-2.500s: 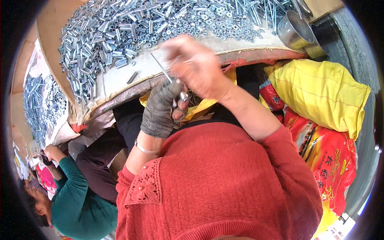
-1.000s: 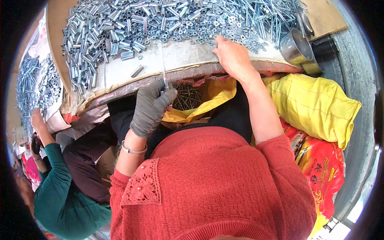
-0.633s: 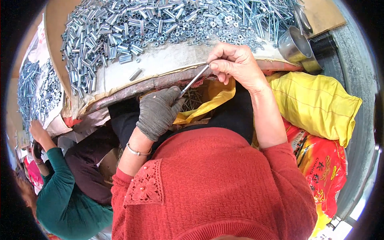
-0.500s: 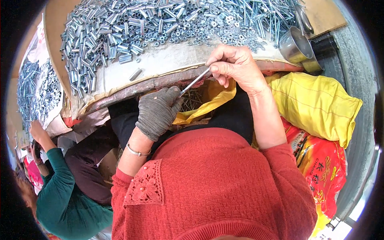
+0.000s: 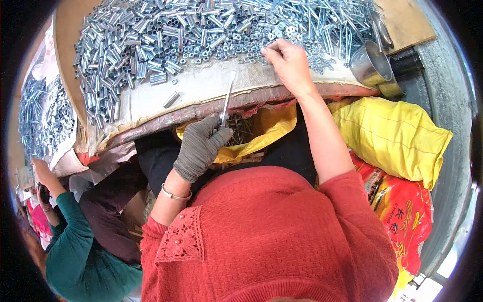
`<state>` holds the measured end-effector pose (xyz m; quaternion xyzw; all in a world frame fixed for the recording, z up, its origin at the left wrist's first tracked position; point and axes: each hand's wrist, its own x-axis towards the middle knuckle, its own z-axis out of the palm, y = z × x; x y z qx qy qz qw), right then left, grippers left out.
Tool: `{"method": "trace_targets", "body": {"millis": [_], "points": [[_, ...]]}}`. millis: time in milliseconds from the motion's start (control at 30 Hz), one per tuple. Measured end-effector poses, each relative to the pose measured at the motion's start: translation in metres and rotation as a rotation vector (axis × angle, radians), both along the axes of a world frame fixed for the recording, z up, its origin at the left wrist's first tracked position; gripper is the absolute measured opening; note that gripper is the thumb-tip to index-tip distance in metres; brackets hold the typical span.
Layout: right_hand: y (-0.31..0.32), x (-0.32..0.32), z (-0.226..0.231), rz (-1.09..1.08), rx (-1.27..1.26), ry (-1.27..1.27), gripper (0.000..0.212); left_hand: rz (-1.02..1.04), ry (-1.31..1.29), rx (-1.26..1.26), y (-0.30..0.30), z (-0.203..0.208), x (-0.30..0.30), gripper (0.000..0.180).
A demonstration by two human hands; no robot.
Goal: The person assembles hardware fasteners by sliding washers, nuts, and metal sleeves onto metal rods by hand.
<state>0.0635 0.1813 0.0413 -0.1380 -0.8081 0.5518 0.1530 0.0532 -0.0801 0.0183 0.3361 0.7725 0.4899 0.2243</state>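
My left hand (image 5: 201, 143), in a grey knit glove, is closed round the lower end of a long thin metal bolt (image 5: 228, 95). The bolt points up and slightly right, past the table's near edge. Bare, my right hand (image 5: 289, 65) is over the near side of the small nuts (image 5: 201, 54) and flat washers (image 5: 282, 31). Its thumb and forefinger are drawn together; whatever may be between them is too small to make out. Below the left hand, an open yellow sack (image 5: 279, 130) between my knees contains several thin metal pieces (image 5: 241, 128).
Short metal tubes (image 5: 118, 60) heap at the table's left, long bolts (image 5: 342, 22) at its right. One tube (image 5: 171, 99) lies apart near the edge. A metal cup (image 5: 372, 60) stands right, above a full yellow sack (image 5: 392, 136). A co-worker in a green sleeve (image 5: 75, 216) sits left.
My right hand has let go of the bolt's upper end and moved up to the nuts and washers. The bolt, still in my left hand, now stands more upright.
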Motion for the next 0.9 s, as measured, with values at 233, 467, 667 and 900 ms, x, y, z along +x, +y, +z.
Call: {"method": "trace_targets", "body": {"millis": [233, 467, 667, 900], "points": [[0.000, -0.017, -0.022, -0.215, 1.120, -0.229, 0.019, 0.063, -0.332, -0.024, 0.000, 0.009, -0.003, 0.021], [-0.025, 0.020, 0.005, -0.026, -0.019, -0.011, 0.017, -0.068, -0.133, -0.047, 0.008, 0.011, -0.002, 0.021], [-0.041, 0.047, 0.017, 0.189, -0.585, 0.163, 0.017, -0.151, -0.193, -0.051, 0.016, 0.021, 0.009, 0.018], [-0.056, 0.052, 0.014, -0.078, 0.685, 0.771, 0.022, -0.033, 0.005, -0.037, 0.018, 0.017, 0.021, 0.013]]}}
